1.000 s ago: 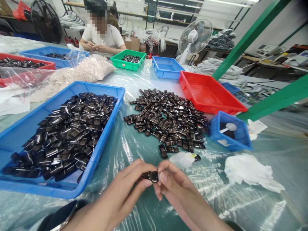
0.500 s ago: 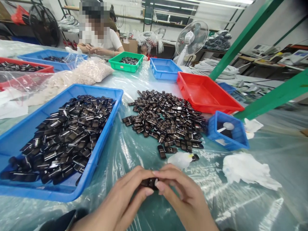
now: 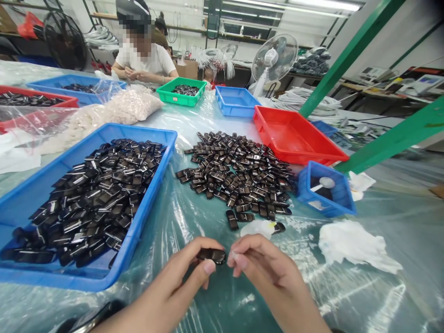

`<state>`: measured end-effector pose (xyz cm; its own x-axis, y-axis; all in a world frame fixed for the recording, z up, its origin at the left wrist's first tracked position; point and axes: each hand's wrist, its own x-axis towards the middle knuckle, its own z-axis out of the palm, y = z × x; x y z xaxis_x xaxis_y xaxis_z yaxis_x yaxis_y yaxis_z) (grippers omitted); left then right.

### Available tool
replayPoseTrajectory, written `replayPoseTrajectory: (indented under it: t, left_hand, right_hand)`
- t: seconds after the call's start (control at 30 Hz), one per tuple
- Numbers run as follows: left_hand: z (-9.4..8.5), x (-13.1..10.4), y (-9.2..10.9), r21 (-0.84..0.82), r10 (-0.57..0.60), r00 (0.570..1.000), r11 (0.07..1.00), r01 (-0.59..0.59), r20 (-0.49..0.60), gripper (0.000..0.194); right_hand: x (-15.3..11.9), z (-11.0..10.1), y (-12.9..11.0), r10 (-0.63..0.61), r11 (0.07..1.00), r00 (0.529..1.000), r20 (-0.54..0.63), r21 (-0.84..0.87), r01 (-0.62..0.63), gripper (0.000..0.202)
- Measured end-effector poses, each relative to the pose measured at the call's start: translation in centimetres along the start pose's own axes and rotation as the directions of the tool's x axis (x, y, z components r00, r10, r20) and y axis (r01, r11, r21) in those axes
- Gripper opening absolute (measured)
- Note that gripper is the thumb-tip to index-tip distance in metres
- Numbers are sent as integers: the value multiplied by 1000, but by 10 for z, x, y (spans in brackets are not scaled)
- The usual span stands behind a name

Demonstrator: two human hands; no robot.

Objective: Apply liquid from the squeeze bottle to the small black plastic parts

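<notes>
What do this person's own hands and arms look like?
The left hand and right hand are bare, with no gloves or rings in sight. The visible forearms show no cables or markings. A dark, shiny thing shows by the left forearm, perhaps a sleeve edge; I cannot tell.

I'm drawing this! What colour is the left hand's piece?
The piece looks mostly black, clearest in head view.

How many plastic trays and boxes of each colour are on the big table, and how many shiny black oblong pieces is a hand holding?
Blue plastic trays and boxes: 4
Red plastic trays: 2
Green plastic tray: 1
Shiny black oblong piece in the left hand: 1
Total: 8, without a partly hidden blue shape beyond the right red tray.
</notes>
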<state>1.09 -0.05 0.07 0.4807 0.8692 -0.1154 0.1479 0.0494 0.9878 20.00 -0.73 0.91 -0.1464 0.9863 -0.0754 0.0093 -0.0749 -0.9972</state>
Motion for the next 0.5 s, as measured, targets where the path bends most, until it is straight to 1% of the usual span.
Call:
replayPoseTrajectory:
  t: [0.07, 0.13, 0.2, 0.27, 0.37, 0.5]
  left_hand:
    - [-1, 1, 0, -66, -23, 998, 997, 27, 61, 25]
    - [-2, 1, 1, -113, -40, 993, 992, 52, 112, 25]
    - [-3, 1, 3, -132, -51, 988, 989, 71, 148, 26]
    - [-5, 1, 5, -120, -56, 985, 990, 76, 165, 29]
    - [-6, 1, 9, -77, -57, 986, 995, 70, 159, 30]
    - [-8, 0, 14, 8, -28, 986, 1000, 27, 162, 24]
  right_hand:
    - [0, -2, -1, 67, 993, 992, 111, 87, -77, 9]
    - [2, -3, -3, 119, 976, 967, 223, 154, -155, 9]
    - [4, -4, -5, 155, 953, 946, 284, 209, -219, 11]
    - [5, -4, -7, 185, 931, 939, 291, 253, -262, 13]
    - [6, -3, -8, 227, 917, 930, 291, 258, -304, 17]
    - [5, -4, -6, 225, 925, 931, 287, 238, -297, 16]
